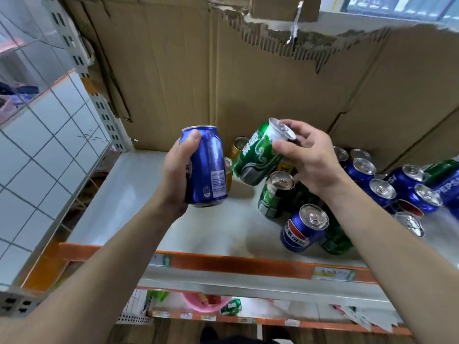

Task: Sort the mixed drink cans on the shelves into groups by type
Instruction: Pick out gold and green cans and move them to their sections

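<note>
The left hand (177, 173) grips an upright blue can (206, 167) above the shelf (139, 207); the right hand (308, 160) pinches a tilted green can (258, 155) by its rim. Risk: smooth aluminium may slip from that shallow pinch and topple the standing cans (305, 227) below.

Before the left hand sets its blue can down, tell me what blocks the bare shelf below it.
Nothing visible does. The left hand holds the blue can above a bare stretch of grey shelf; the nearest yellow cans stand to its right.
</note>
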